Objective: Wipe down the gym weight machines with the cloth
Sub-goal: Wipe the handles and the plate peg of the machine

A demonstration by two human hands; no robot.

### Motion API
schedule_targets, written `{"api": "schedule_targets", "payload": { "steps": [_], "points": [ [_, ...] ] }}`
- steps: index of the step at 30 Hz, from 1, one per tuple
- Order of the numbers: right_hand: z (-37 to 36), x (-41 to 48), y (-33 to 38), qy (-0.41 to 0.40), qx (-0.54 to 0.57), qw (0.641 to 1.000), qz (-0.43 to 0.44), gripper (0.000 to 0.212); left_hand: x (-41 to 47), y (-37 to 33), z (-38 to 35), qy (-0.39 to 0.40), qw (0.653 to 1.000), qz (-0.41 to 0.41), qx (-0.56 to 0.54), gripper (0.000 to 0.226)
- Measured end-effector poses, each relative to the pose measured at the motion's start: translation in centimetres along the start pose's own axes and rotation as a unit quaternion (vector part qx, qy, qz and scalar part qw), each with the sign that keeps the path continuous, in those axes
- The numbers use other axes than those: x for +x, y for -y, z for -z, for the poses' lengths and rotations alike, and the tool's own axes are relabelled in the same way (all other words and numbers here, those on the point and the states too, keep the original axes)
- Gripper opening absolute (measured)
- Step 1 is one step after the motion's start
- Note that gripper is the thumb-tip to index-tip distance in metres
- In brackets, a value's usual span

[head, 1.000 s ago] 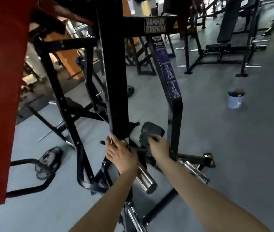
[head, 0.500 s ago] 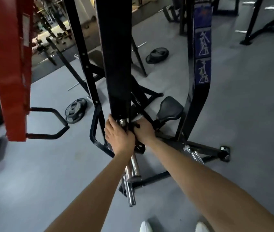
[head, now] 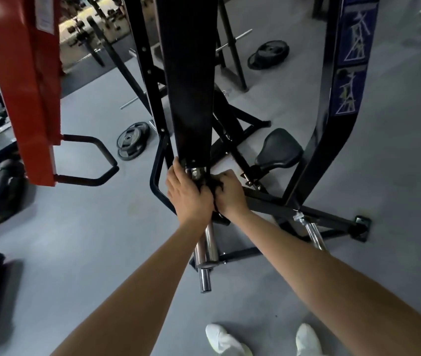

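Now, at the foot of the black beam, the right hand has come across from the seat to meet the left hand, so wiping has likely reached the lowest joint. The left grip curls round the beam's end; the right grip bunches the dark cloth against it. Counted: one beam, one seat, two plate piles, two hands, one cloth.

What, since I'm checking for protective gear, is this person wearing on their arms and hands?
The left forearm and right forearm are bare as far as the frame shows, with no sleeves. The left hand and right hand carry no gloves, and no watch, band or ring shows.
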State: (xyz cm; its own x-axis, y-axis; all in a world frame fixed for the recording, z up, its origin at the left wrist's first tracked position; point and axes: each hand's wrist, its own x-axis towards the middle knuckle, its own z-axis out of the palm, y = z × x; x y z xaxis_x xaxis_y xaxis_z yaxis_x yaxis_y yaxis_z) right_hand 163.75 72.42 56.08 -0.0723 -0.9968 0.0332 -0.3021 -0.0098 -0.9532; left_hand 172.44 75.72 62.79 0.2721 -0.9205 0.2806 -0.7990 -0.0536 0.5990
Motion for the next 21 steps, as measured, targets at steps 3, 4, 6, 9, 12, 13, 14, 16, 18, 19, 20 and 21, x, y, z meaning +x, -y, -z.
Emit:
{"api": "schedule_targets", "payload": {
  "steps": [3,4,6,9,12,13,14,16,18,19,20,21],
  "points": [
    [-1.0,3.1,-0.8,-0.017,0.014,1.0,0.021,0.038,0.3,0.0,-0.1,0.0,1.0,0.003,0.001,0.095],
    [-1.3,3.6,-1.2,-0.015,0.015,1.0,0.019,0.038,0.3,0.1,-0.1,0.001,1.0,0.004,0.001,0.095],
    [-0.6,2.5,0.0,0.004,0.024,0.999,0.021,0.03,0.2,0.2,0.0,-0.002,1.0,0.005,0.005,0.096],
    [-0.4,-1.0,-0.3,0.024,0.047,0.999,-0.007,0.023,-0.1,0.4,0.1,0.0,1.0,0.0,0.007,0.095],
    [-1.4,-3.5,-1.8,0.05,0.072,0.996,0.008,0.026,-0.1,0.3,-0.1,-0.004,1.0,-0.004,0.007,0.094],
    [-2.1,-3.4,-2.3,0.053,0.076,0.996,0.012,0.026,-0.1,0.2,-0.1,-0.004,1.0,-0.004,0.008,0.094],
    [-2.8,-2.9,-2.8,0.055,0.088,0.995,-0.009,0.025,-0.1,0.2,-0.1,-0.003,1.0,-0.002,0.008,0.094],
    [-3.4,-2.1,-3.1,0.046,0.103,0.992,-0.062,0.026,-0.2,0.1,0.0,-0.003,1.0,0.001,0.01,0.093],
    [-2.6,-2.7,-2.3,0.006,0.12,0.989,-0.087,0.029,-0.4,0.0,0.1,-0.002,1.0,0.0,0.018,0.094],
    [-2.0,-3.1,-2.0,-0.029,0.128,0.988,-0.083,0.03,-0.5,0.0,0.1,-0.002,1.0,-0.002,0.02,0.094],
    [-1.5,-3.2,-1.8,-0.069,0.132,0.986,-0.075,0.029,-0.3,0.1,0.2,-0.004,1.0,-0.003,0.02,0.094],
    [-1.0,-2.9,-1.8,-0.104,0.141,0.982,-0.073,0.028,-0.2,0.2,0.2,-0.006,1.0,-0.004,0.019,0.094]
  ]
}}
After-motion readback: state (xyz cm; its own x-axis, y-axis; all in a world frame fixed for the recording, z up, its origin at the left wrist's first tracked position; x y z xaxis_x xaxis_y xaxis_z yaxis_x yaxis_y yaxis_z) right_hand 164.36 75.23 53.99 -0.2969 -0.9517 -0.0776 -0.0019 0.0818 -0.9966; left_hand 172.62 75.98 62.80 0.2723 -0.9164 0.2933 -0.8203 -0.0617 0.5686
